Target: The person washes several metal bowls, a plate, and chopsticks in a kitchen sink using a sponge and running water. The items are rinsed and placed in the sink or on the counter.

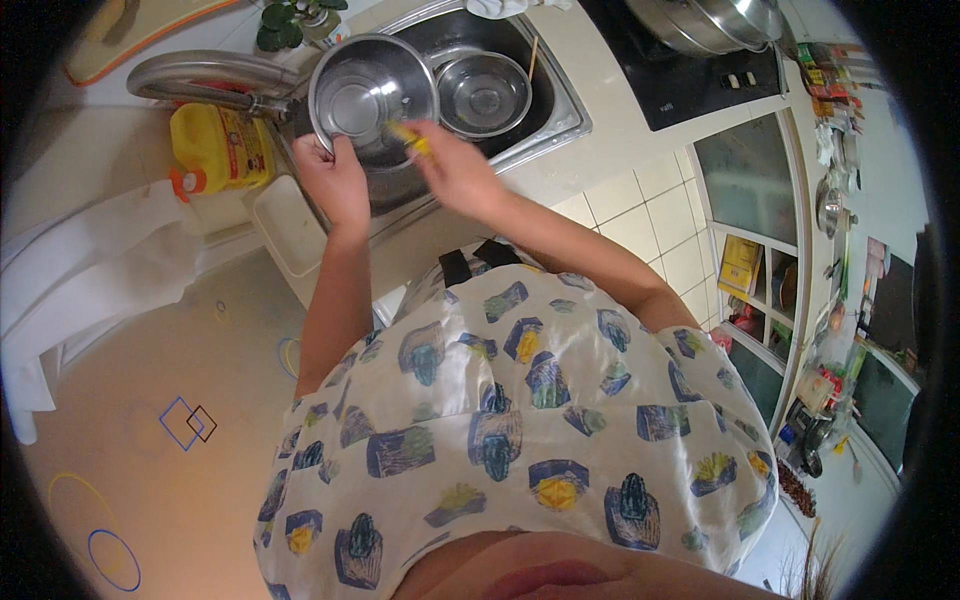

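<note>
My left hand [334, 176] grips the near rim of a stainless steel bowl [358, 75], thumb on the inside of the rim. The bowl is tilted towards me over the left part of the sink. In my right hand [461, 169] is a small yellow thing [415, 140], perhaps a sponge; motion blur hides its shape. It is at the bowl's right inner side. A second steel bowl [484, 96] sits in the sink [551, 97], just right of the first, with what looks like water in it. A thin wooden stick [533, 60], maybe a chopstick, stands behind that bowl.
A curved metal faucet [210, 71] reaches in from the left. Below it are a yellow plastic jug [221, 148] with a red-orange cap and a pale shallow tray [286, 225]. A potted plant [281, 26] is behind. On the right, a steel pot [705, 26] stands on a black cooktop [675, 86].
</note>
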Demonstrator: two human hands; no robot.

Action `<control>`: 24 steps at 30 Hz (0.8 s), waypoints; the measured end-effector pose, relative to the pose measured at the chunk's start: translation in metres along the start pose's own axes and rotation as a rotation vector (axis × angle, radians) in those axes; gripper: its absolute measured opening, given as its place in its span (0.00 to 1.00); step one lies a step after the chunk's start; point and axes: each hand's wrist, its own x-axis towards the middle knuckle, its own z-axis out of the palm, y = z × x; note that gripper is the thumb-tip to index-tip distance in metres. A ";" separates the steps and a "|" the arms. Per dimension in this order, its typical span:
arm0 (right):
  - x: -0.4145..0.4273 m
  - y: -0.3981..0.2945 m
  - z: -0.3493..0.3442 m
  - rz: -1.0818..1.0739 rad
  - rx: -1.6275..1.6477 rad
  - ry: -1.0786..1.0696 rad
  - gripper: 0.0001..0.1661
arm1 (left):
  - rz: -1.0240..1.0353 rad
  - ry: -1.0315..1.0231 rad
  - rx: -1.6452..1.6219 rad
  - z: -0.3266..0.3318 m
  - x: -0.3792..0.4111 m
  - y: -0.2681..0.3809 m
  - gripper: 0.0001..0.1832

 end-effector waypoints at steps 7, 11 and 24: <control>0.010 0.019 0.012 -0.371 -0.428 -0.337 0.33 | -0.131 0.080 -0.372 0.004 0.001 0.010 0.10; 0.028 0.058 -0.002 -0.489 -0.650 -0.287 0.26 | -0.231 0.089 -0.443 0.013 -0.001 0.008 0.09; 0.021 0.028 -0.010 -0.357 -0.686 -0.368 0.17 | -0.455 -0.074 -0.646 0.020 0.025 -0.022 0.08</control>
